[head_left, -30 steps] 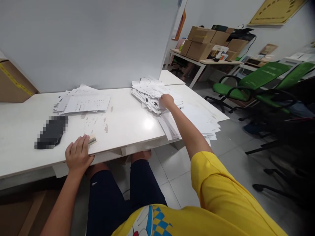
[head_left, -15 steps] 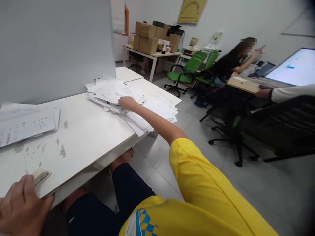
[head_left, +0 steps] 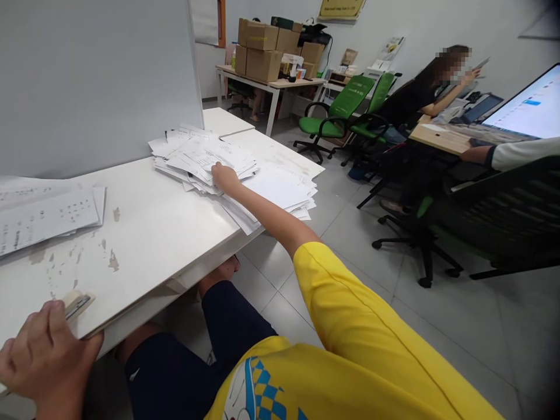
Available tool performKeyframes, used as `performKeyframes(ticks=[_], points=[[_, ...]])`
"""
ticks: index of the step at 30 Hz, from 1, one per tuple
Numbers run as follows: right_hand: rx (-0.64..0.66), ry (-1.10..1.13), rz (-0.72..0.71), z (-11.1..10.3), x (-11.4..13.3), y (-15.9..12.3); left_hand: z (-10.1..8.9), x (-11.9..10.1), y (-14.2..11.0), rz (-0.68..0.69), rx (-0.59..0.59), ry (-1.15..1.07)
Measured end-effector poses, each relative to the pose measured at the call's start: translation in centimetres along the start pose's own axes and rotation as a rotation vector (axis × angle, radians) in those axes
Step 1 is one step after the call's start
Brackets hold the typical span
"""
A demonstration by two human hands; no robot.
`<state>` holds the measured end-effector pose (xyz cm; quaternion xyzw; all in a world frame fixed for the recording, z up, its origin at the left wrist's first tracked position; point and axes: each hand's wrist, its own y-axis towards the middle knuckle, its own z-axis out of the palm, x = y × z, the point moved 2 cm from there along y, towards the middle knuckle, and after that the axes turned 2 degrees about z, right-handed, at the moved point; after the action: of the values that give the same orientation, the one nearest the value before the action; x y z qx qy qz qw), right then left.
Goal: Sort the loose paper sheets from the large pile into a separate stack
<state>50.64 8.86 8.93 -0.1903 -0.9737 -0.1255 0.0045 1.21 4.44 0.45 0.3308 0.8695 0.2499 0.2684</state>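
My left hand (head_left: pixel 52 350) lies at the near left corner of the white table (head_left: pixel 149 233). Its fingers curl over the back of a cream stapler (head_left: pixel 79 304), and the thumb presses at the table edge. Stretched out, my right arm reaches to an untidy pile of printed papers (head_left: pixel 201 154). There my right hand (head_left: pixel 225 178) is closed at the pile's near edge, its fingertips pinching paper; how many sheets is hidden. Beside it, a second stack of white sheets (head_left: pixel 280 189) partly overhangs the front edge. More printed sheets (head_left: pixel 48 216) lie at the left.
A grey partition (head_left: pixel 96 81) stands behind the table. Cardboard boxes (head_left: pixel 262 61) are stacked on a farther desk. Green chairs (head_left: pixel 350 99), a dark chair (head_left: pixel 516 216) and a monitor (head_left: pixel 529 102) are on the right. One person sits there, and another's sleeve (head_left: pixel 525 154) shows.
The view has shifted slightly. My right hand stays at the edge of the paper pile with little movement, and my left hand remains at the stapler.
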Motion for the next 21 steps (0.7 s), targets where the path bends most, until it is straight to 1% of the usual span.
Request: performKeyframes(ticks=[2, 4, 7, 11, 16, 21], points=[[-0.037, 0.004, 0.015, 0.6, 0.5, 0.2, -0.1, -0.2, -0.1, -0.012, -0.085, 0.171], [-0.078, 0.012, 0.034, 1.0, 0.7, 0.4, -0.1, -0.3, -0.1, 0.001, -0.122, 0.263], [-0.083, 0.066, 0.075, 1.6, 0.4, 0.8, 0.0, -0.2, -0.2, 0.025, -0.139, 0.306], [-0.033, 0.137, 0.109, 2.2, -0.4, 1.2, 0.2, 0.1, -0.3, 0.054, -0.161, 0.338], [-0.023, 0.171, 0.09, 2.6, -0.9, 1.3, 0.3, 0.0, -0.4, 0.067, -0.166, 0.35], [-0.046, 0.172, 0.078, 2.7, -1.1, 0.8, 0.6, 0.2, -0.7, 0.113, -0.218, 0.391]])
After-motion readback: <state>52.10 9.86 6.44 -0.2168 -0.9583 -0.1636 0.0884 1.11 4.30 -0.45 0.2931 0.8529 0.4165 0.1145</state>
